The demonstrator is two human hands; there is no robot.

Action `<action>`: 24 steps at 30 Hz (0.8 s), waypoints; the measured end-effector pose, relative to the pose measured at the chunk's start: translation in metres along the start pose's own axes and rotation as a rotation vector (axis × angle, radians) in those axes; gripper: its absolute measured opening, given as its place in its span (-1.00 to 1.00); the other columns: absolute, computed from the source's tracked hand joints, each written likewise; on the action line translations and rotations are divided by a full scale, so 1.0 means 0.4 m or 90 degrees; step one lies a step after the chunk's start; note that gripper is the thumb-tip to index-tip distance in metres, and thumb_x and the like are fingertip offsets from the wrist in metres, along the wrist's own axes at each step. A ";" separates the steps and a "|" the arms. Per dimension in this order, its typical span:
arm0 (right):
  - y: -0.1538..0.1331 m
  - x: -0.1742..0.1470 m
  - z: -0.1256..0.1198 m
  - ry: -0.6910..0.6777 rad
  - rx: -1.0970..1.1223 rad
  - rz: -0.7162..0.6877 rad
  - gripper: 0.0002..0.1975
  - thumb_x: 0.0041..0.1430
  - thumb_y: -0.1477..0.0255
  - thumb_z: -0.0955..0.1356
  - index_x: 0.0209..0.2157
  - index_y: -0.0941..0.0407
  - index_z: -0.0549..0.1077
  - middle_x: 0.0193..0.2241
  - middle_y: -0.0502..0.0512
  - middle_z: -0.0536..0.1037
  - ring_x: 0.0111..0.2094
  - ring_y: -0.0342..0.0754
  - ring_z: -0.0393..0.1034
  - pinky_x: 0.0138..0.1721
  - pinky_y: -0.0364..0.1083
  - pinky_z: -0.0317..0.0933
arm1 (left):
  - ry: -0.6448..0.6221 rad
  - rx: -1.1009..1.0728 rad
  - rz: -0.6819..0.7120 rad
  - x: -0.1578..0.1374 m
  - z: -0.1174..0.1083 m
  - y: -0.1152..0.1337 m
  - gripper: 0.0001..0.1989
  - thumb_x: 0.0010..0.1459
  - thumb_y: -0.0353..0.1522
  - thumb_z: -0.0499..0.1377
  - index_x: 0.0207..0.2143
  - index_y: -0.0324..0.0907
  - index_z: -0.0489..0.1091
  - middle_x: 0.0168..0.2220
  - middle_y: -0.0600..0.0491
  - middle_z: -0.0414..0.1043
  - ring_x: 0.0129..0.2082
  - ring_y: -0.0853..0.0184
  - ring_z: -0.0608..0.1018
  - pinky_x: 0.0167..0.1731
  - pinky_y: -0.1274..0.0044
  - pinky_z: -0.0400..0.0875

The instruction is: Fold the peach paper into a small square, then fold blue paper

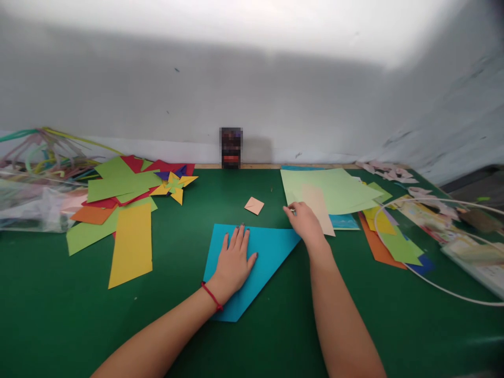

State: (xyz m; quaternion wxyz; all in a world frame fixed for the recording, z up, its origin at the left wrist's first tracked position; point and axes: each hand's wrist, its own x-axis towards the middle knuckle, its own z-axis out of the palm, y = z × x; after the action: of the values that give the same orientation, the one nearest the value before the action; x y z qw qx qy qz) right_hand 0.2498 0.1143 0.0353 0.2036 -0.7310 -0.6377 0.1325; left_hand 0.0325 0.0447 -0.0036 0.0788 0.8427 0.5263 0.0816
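A folded sheet of blue paper lies on the green table, its right corner drawn to a point and its lower right edge slanting. My left hand rests flat on it with the fingers stretched out. Just beyond that right corner is my right hand, its fingers curled and pinched together. What sits between those fingertips, if anything, is too small to make out. A small folded peach paper square lies behind the blue sheet.
Coloured papers, including a yellow sheet, and a yellow paper star lie left. Pale green sheets overlap others at right. A white cable loops at far right. A blurred dark object stands against the wall.
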 end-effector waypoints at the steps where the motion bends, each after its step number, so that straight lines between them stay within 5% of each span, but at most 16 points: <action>1: 0.012 -0.011 0.000 0.066 0.028 0.029 -0.64 0.13 0.19 0.15 -0.27 0.15 0.39 -0.24 0.28 0.38 -0.21 0.12 0.29 -0.27 0.03 0.17 | 0.000 -0.001 -0.009 -0.001 0.001 0.002 -0.40 0.21 -0.13 -0.25 0.21 -0.28 -0.11 0.24 -0.12 -0.16 0.22 0.12 -0.05 0.14 0.19 -0.08; 3: 0.035 -0.038 0.009 0.167 0.136 0.085 -0.60 0.11 0.20 0.16 -0.13 0.16 0.33 -0.12 0.30 0.33 -0.12 0.12 0.27 -0.19 0.04 0.18 | -0.001 0.000 -0.027 -0.002 0.003 0.004 -0.39 0.20 -0.12 -0.25 0.20 -0.29 -0.10 0.24 -0.13 -0.15 0.22 0.10 -0.04 0.13 0.17 -0.07; 7: 0.065 -0.090 0.043 0.215 0.398 0.177 -0.48 0.04 0.17 0.23 0.00 0.15 0.23 0.01 0.26 0.30 0.01 0.09 0.23 -0.09 0.02 0.19 | 0.007 0.015 -0.048 -0.005 0.010 0.003 -0.39 0.20 -0.12 -0.24 0.20 -0.29 -0.09 0.24 -0.12 -0.13 0.21 0.11 -0.03 0.13 0.17 -0.09; 11: 0.056 -0.112 0.062 0.309 0.446 0.219 -0.42 0.01 0.16 0.26 0.06 0.08 0.17 0.14 0.19 0.14 0.14 0.09 0.03 0.03 0.04 0.09 | 0.034 0.023 -0.058 -0.016 0.017 -0.003 -0.39 0.20 -0.12 -0.24 0.20 -0.29 -0.08 0.24 -0.12 -0.12 0.22 0.11 -0.03 0.13 0.18 -0.11; 17: 0.021 -0.129 0.072 0.313 0.555 0.250 -0.31 -0.04 0.18 0.31 0.12 0.08 0.07 0.18 0.18 0.04 0.18 0.08 -0.07 0.05 0.01 0.10 | 0.070 0.009 -0.067 -0.033 0.024 -0.014 -0.42 0.21 -0.14 -0.26 0.20 -0.27 -0.07 0.23 -0.10 -0.09 0.21 0.13 -0.02 0.13 0.19 -0.09; 24: -0.005 -0.175 0.096 0.253 0.753 0.312 -0.29 -0.01 0.22 0.31 0.16 0.00 -0.04 0.19 0.20 0.02 0.13 0.04 0.08 -0.14 -0.05 0.29 | 0.089 0.000 -0.081 -0.037 0.014 -0.010 -0.42 0.21 -0.15 -0.24 0.19 -0.30 -0.04 0.22 -0.12 -0.06 0.20 0.13 0.02 0.13 0.20 -0.05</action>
State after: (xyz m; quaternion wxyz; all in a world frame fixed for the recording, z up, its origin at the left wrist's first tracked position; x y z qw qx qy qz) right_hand 0.2199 0.0507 -0.0024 0.6477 -0.6305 -0.2239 0.3646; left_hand 0.0237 0.0329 -0.0108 0.0470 0.7998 0.5830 0.1348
